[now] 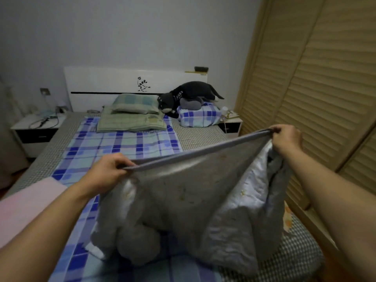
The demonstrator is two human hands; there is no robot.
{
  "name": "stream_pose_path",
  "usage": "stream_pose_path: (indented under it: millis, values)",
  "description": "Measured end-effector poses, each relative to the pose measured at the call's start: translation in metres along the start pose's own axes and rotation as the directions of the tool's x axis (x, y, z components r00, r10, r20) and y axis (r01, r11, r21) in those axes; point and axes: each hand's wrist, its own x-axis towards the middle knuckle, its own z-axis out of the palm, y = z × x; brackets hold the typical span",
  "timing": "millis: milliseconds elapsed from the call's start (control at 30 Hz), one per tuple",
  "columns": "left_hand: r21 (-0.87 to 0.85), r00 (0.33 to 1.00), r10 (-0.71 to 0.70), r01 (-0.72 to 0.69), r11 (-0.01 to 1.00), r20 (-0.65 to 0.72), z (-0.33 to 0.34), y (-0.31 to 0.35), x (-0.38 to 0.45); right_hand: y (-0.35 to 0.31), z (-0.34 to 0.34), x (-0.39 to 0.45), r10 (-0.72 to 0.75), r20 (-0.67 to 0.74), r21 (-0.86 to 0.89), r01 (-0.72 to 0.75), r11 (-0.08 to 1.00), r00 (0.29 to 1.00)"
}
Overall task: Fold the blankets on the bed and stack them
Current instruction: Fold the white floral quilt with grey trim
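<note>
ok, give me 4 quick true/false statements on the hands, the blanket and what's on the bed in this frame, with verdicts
1. Both hands grip the grey blanket along its top edge. True: left hand, right hand.
2. The grey blanket lies flat and folded on the bed. False: it is lifted, its lower part bunched on the plaid sheet.
3. A dark plush toy lies near the headboard. True.
4. The pink blanket is in the right hand. False: it lies at the bed's left edge, untouched.

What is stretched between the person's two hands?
In the head view, the taut edge of the grey blanket spans from the left hand to the right hand; the rest hangs onto the bed.
</note>
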Motion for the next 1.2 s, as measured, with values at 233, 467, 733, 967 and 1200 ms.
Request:
stream_pose_path:
  millis: [233, 467, 733, 967, 1200]
  values:
    - [-0.125, 0.956, -0.048, 0.087, 0.988, 0.29, 0.047, -0.031, -0.046, 0.018, 0.022, -0.019, 0.16, 0.049, 0.056, -0.163, 0.985, 0.986]
    - [0.187, 0.959, -0.119, 0.17, 0.968, -0.258, 0.139, -0.069, -0.074, 0.035, 0.047, -0.059, 0.246, 0.151, 0.096, -0.262, 0.96, 0.957]
    - [0.584, 0.816, -0.577, 0.453, 0.673, 0.033, 0.149, -0.12, -0.11, 0.037, 0.049, -0.136, -0.26, 0.413, 0.105, 0.238, 0.966, 0.873]
    - [-0.283, 0.901, 0.025, 0.109, 0.953, 0.432, 0.201, 0.0, -0.095, -0.046, -0.002, -0.165, -0.524, 0.783, 0.266, 0.581, 0.769, 0.336]
    - [-0.499, 0.96, 0.084, 0.064, 0.864, 0.268, 0.217, 0.033, -0.1, -0.063, -0.016, -0.149, -0.534, 0.719, 0.347, 0.436, 0.831, 0.444]
